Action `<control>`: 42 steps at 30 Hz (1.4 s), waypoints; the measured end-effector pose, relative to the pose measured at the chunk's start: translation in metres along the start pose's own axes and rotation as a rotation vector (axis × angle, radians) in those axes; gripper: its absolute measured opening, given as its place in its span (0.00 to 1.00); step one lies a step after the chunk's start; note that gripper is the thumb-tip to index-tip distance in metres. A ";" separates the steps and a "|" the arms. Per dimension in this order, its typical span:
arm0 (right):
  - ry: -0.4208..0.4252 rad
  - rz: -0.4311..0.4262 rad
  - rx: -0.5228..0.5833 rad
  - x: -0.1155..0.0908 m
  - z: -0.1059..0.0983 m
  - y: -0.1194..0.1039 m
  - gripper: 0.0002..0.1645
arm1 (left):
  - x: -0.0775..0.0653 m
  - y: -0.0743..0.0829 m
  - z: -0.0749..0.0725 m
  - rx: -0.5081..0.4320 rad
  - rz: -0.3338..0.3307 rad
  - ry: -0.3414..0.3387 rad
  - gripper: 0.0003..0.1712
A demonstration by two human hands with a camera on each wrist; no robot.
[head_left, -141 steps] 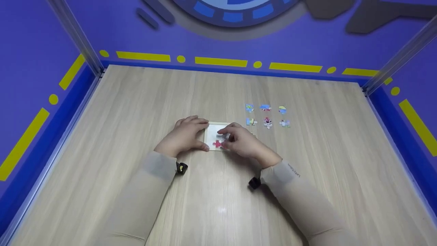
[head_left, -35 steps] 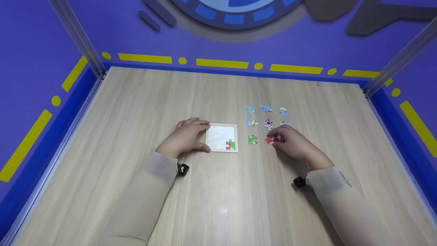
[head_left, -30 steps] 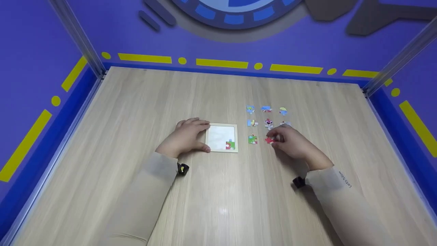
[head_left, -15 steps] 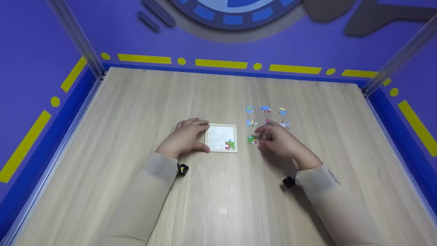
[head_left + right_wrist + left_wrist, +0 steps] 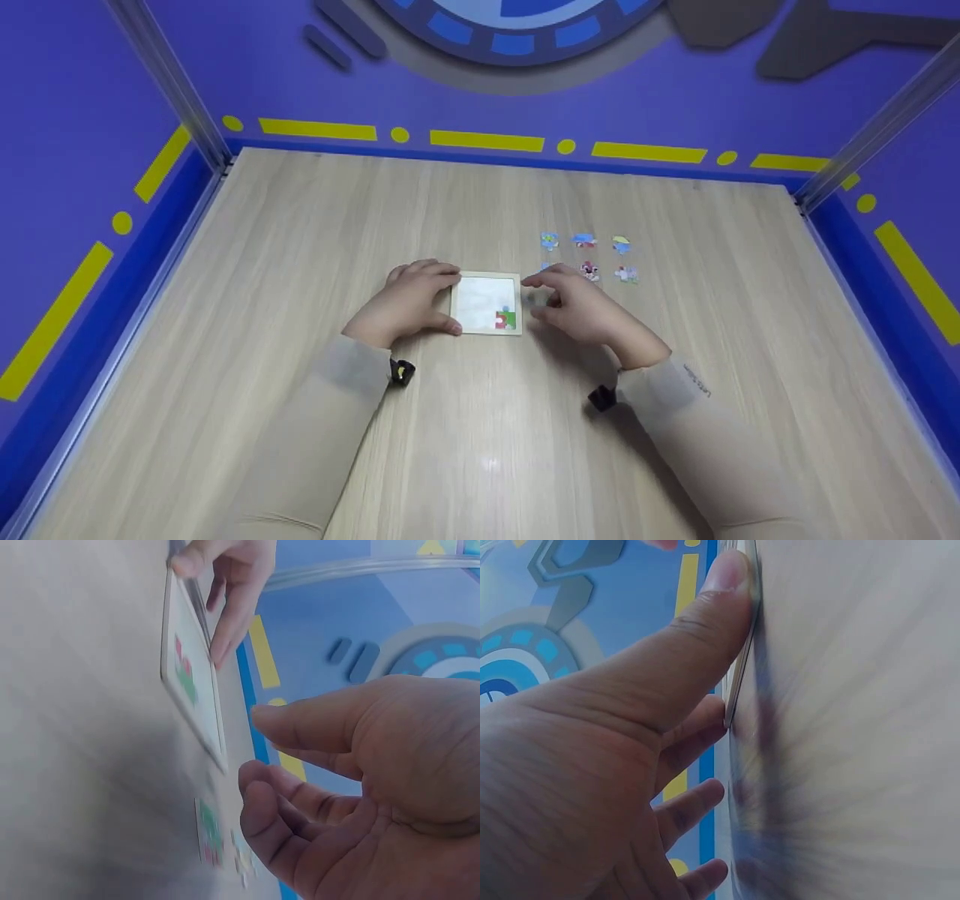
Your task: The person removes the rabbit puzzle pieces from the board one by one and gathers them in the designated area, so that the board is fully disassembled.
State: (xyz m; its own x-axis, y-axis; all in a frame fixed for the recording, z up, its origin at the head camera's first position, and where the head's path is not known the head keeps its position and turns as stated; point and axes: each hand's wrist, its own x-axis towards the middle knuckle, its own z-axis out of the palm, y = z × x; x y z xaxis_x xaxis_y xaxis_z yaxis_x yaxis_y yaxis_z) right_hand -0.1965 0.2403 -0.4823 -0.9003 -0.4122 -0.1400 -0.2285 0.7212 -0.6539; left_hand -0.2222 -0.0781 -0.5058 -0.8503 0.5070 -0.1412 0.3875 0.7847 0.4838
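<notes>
My left hand [image 5: 405,304] holds the left side of a small wooden puzzle frame [image 5: 518,289], thumb at the near corner and index finger at the far one. In the left wrist view the thumb [image 5: 705,622] lies along the frame's edge, other fingers spread. One green-and-red jigsaw piece [image 5: 506,320] sits in the near right corner of the white board. Just right of the frame hovers my right hand [image 5: 585,311], thumb and fingers apart; the right wrist view shows nothing between them. A green jigsaw piece [image 5: 208,832] lies on the table below it. The red piece is hidden from view.
Several loose jigsaw pieces lie in rows beyond my right hand, among them a blue-and-yellow one [image 5: 621,244], a red-and-white one [image 5: 589,271] and a pale one [image 5: 626,274]. Blue walls [image 5: 480,97] border the wooden table [image 5: 480,420].
Earlier my right hand moved from the frame to a red jigsaw piece among the loose ones. It has since moved left, back towards the frame. My left hand keeps its hold.
</notes>
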 end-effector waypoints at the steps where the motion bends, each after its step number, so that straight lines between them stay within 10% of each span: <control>1: -0.005 -0.007 0.003 0.002 0.002 -0.002 0.30 | 0.000 0.000 0.000 0.000 -0.001 0.001 0.56; 42: -0.018 -0.047 -0.168 0.003 0.041 -0.012 0.27 | 0.001 -0.002 0.001 -0.023 -0.016 -0.007 0.56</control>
State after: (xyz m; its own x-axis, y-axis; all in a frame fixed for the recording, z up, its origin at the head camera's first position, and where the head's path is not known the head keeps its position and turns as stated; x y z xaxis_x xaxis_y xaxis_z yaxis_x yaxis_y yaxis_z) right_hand -0.1816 0.2072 -0.5057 -0.8807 -0.4563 -0.1269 -0.3299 0.7833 -0.5269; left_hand -0.2235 -0.0789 -0.5083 -0.8539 0.4968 -0.1551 0.3656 0.7847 0.5007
